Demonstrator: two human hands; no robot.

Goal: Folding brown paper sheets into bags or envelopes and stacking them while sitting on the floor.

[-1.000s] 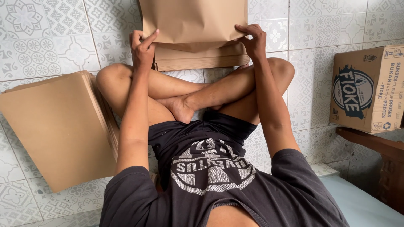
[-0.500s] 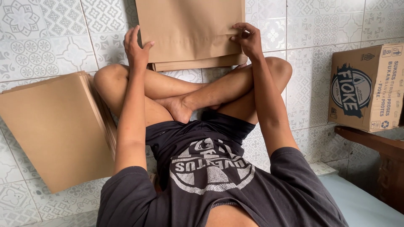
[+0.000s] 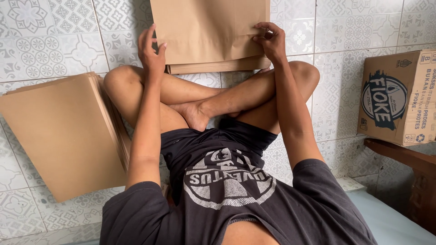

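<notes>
So the whole scene sits on a patterned tiled floor, with the person cross-legged in the middle of it. Biggest thing off to the left-hand side is a thick stack of brown paper sheets, lying flat well below and outside the left fingers, nobody touching it. Over on the far right there's a printed cardboard box resting by a dark wooden bench, well apart from either hand. The thing actually being handled is the brown paper pile straight out in front of the knees, its long axis running side to side between the two hands, with a folded or layered lower edge showing just under the fingertips. The right hand is right on it: fingers curled, tips pressed down on the top sheet near its right edge, maybe pinching it, hard to tell for sure. The left hand is at the pile's left edge, fingers loosely spread and lifted, thumb out; can't say if it's touching the paper or just beside it. So the right hand is the one with real contact.
</notes>
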